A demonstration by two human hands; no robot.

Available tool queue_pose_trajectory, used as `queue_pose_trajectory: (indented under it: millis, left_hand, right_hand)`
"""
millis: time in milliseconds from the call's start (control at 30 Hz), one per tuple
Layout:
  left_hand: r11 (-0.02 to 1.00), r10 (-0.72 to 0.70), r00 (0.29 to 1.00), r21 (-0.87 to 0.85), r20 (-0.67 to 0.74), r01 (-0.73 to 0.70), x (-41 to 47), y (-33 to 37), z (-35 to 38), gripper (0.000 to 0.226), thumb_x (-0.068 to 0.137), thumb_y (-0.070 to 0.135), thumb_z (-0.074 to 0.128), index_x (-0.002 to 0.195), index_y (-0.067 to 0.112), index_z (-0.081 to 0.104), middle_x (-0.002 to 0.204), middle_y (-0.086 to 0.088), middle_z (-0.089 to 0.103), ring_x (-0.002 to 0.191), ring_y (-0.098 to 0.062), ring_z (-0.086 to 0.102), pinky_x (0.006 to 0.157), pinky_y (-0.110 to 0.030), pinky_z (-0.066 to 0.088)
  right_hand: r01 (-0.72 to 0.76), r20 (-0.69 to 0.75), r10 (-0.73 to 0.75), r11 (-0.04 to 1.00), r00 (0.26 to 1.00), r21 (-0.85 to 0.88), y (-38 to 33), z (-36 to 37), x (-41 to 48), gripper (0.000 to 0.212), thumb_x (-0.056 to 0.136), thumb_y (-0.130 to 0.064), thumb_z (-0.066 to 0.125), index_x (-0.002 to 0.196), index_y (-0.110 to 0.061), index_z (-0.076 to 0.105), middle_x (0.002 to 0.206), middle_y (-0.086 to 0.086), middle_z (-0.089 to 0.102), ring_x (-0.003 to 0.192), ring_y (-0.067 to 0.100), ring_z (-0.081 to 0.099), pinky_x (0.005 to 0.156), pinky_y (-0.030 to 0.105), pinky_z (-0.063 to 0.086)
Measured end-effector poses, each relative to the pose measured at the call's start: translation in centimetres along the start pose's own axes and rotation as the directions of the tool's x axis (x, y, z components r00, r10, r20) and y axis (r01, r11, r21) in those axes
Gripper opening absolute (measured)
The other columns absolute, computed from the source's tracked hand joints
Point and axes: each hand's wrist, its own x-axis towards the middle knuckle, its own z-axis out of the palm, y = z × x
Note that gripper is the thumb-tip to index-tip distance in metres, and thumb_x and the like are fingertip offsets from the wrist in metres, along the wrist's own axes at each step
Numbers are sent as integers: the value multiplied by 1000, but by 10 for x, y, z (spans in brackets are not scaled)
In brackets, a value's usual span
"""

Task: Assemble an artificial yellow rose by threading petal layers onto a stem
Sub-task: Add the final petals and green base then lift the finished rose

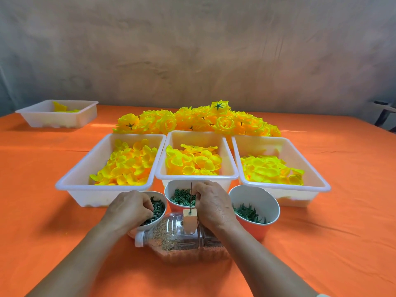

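A thin needle stem stands upright in a small wooden block fixed on a clear plastic bottle lying on its side, part filled with grit. My left hand dips into the left cup of dark green pieces, its fingers closed among them. My right hand rests beside the needle with its fingers curled at it, over the middle cup of green ring pieces. Three white trays of yellow petals sit behind: left, middle, right.
A right cup holds green leafy pieces. Finished yellow roses lie heaped behind the trays. Another white tray with a few petals stands far left. An orange cloth covers the table; a grey wall rises behind.
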Motion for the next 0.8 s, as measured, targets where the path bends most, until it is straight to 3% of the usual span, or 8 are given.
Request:
queue_pose_trajectory:
  millis: [100, 233, 567, 633, 733, 800]
  left_hand:
    - [1000, 0, 1000, -1, 18, 0, 1, -1, -1, 12, 77, 22, 73, 75, 34, 71, 75, 16, 62, 81, -9, 58, 53, -17, 34]
    - [1000, -5, 997, 28, 71, 3, 5, 1, -2, 15, 80, 24, 71, 90, 34, 76, 88, 14, 63, 86, -8, 53, 56, -18, 35]
    - [999, 17, 999, -47, 52, -14, 2, -4, -4, 15, 78, 21, 76, 74, 34, 71, 88, 11, 69, 81, -7, 57, 57, -20, 37]
    - [999, 17, 998, -47, 58, -14, 2, -4, -4, 16, 78, 19, 74, 84, 34, 74, 95, 10, 69, 84, -9, 57, 60, -21, 39]
    - [1000, 29, 996, -10, 90, -29, 3, -4, -3, 36, 77, 17, 70, 106, 36, 72, 106, 8, 68, 86, -9, 56, 58, -20, 39]
    - [1000, 29, 993, -3, 113, -29, 4, -3, -3, 40, 77, 17, 69, 110, 38, 70, 105, 9, 68, 86, -8, 56, 57, -18, 39]
  right_hand:
    - [1, -2, -1, 1000, 1000, 3, 0, 0, 0, 31, 89, -10, 48, 109, -20, 70, 111, 1, 66, 102, 26, 55, 70, 29, 31]
    - [1, -10, -1, 1000, 1000, 0, 0, -1, 0, 31, 89, -10, 48, 108, -20, 70, 110, 1, 66, 100, 25, 55, 69, 28, 31]
    - [-4, -17, 3, 1000, 1000, -27, 0, 0, 1, 27, 90, -13, 48, 104, -19, 70, 110, 0, 66, 101, 24, 55, 68, 26, 31]
    - [-6, -17, 5, 1000, 1000, -29, 0, 0, 1, 26, 90, -13, 49, 104, -18, 70, 110, 0, 66, 101, 24, 56, 68, 27, 31]
    - [-7, -12, 6, 1000, 1000, -27, -1, 1, 1, 26, 90, -13, 49, 104, -18, 70, 111, 0, 66, 102, 24, 56, 68, 26, 31]
    - [-8, -9, 8, 1000, 1000, -31, -1, 1, 1, 26, 90, -13, 49, 105, -19, 70, 112, -1, 66, 103, 23, 56, 69, 26, 31]
